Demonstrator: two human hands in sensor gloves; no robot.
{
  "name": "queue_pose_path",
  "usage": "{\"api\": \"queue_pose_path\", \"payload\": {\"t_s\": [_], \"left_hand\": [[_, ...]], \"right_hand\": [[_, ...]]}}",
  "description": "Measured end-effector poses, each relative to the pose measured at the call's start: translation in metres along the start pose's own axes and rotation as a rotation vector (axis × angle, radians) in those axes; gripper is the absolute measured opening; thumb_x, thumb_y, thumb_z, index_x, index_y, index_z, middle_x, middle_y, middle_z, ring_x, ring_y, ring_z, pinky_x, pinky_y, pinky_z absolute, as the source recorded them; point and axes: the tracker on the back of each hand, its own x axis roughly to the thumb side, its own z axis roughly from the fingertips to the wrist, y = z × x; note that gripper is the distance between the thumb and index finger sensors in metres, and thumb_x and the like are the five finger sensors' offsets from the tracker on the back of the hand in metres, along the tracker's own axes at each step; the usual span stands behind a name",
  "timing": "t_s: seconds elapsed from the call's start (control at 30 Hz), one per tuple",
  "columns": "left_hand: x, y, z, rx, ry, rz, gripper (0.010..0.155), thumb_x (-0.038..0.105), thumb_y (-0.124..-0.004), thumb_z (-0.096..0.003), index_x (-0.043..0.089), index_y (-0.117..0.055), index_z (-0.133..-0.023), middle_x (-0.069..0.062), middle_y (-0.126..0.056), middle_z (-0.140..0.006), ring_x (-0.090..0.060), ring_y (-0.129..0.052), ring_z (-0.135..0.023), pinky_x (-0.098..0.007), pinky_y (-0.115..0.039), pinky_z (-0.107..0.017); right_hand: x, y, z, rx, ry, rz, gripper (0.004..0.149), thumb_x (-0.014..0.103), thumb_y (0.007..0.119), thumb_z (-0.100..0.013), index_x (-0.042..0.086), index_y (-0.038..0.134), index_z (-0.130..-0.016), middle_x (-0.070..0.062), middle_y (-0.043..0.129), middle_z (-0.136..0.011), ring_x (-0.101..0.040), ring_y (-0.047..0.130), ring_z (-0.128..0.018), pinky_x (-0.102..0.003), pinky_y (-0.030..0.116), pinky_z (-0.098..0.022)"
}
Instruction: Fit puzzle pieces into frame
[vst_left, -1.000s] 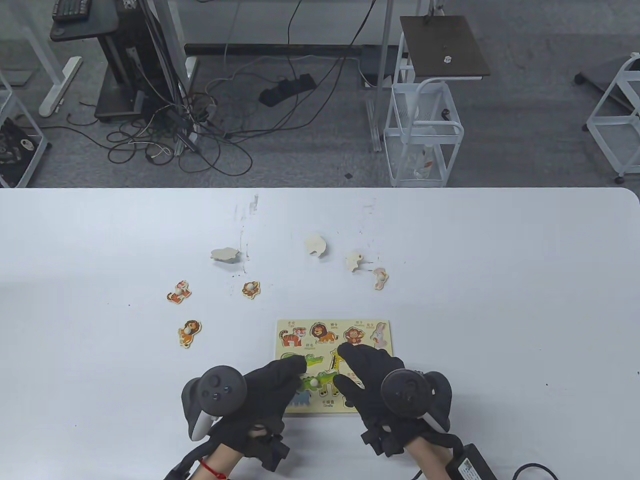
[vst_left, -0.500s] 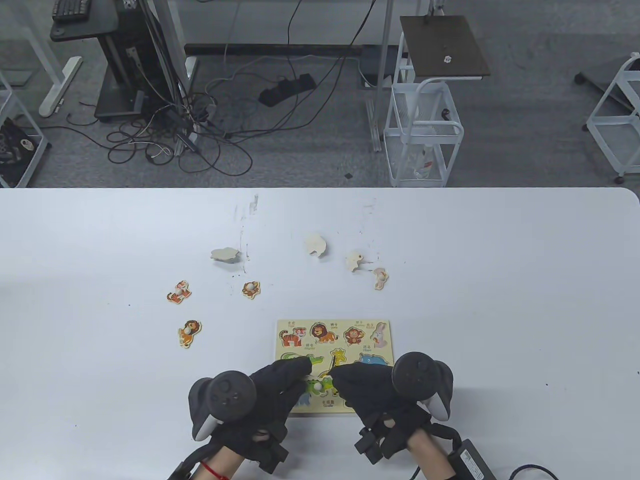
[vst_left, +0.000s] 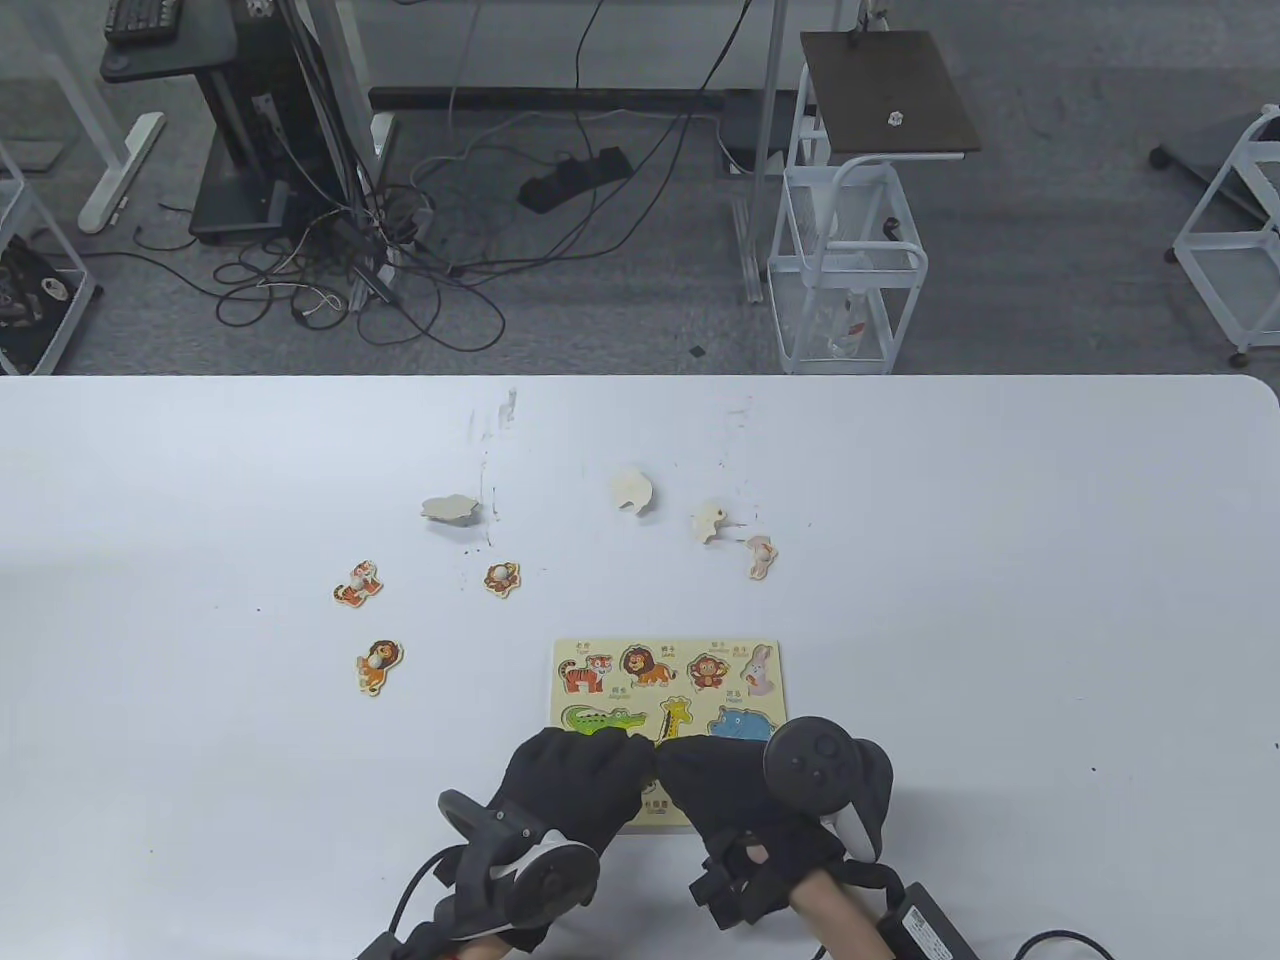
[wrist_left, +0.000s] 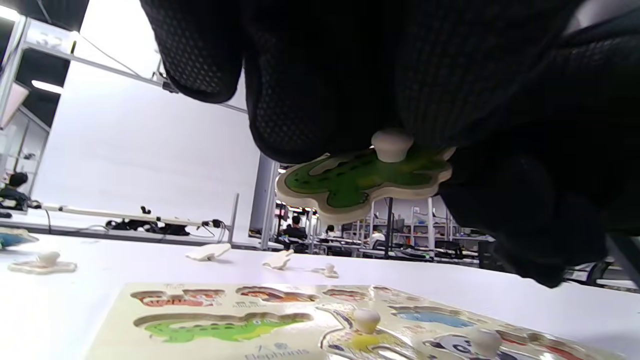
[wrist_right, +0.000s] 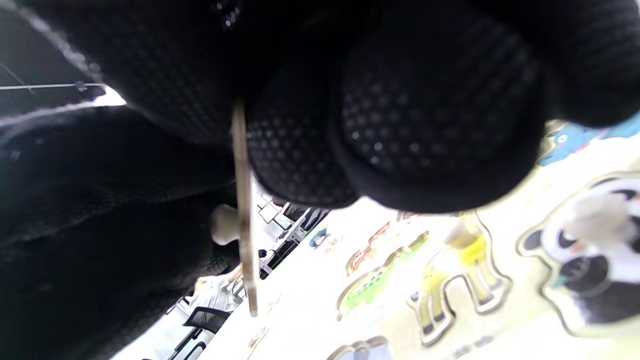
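We have lifted the crocodile piece (wrist_left: 365, 182) off the frame (vst_left: 668, 668) — left hand (vst_left: 575, 785) and right hand (vst_left: 725, 790) both gripping it — ready for its green slot (wrist_left: 220, 326)

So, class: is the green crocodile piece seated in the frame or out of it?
Out: the crocodile piece hangs between both gloved hands above the frame, whose crocodile slot lies open.

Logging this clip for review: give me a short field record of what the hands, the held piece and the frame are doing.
left hand: grips crocodile piece, lifted above the frame
right hand: fingers touch the same piece
frame: flat on table; crocodile slot empty
seated: giraffe, panda
loose: lion, tiger, monkey, rabbit
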Motion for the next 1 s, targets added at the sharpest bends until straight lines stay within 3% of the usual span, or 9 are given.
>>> {"api": "queue_pose_path", "payload": {"t_s": [0.47, 0.77, 1.0], "left_hand": [[0.007, 0.005, 0.003, 0.033, -0.038, -0.080, 0.046, 0.042, -0.093, -0.0398, 0.033, -0.089, -0.085, 0.001, -0.099, -0.083, -0.016, -0.107, -0.063, -0.044, -0.082, -0.063], [0.020, 0.005, 0.003, 0.037, -0.033, -0.239, 0.047, 0.045, -0.091, -0.0402, 0.031, -0.088, -0.085, -0.001, -0.103, -0.079, -0.014, -0.110, -0.057, -0.043, -0.086, -0.059], [0.015, 0.007, -0.003, 0.022, -0.020, -0.169, 0.048, 0.045, -0.091, -0.0400, 0.028, -0.088, -0.085, -0.003, -0.104, -0.078, -0.015, -0.110, -0.055, -0.045, -0.088, -0.058]], "right_hand": [[-0.002, 0.001, 0.000, 0.039, 0.030, -0.175, 0.046, 0.041, 0.088, -0.038, 0.003, 0.103, -0.060, -0.013, 0.106, -0.042, -0.026, 0.106, -0.014, -0.051, 0.090, -0.024], [-0.004, 0.000, 0.000, 0.043, 0.044, -0.215, 0.046, 0.041, 0.088, -0.038, 0.003, 0.103, -0.060, -0.013, 0.106, -0.042, -0.025, 0.106, -0.013, -0.050, 0.090, -0.024], [-0.001, -0.003, -0.001, 0.052, 0.004, -0.216, 0.048, 0.042, 0.088, -0.038, 0.004, 0.102, -0.062, -0.014, 0.105, -0.046, -0.029, 0.106, -0.019, -0.053, 0.087, -0.028]]}}
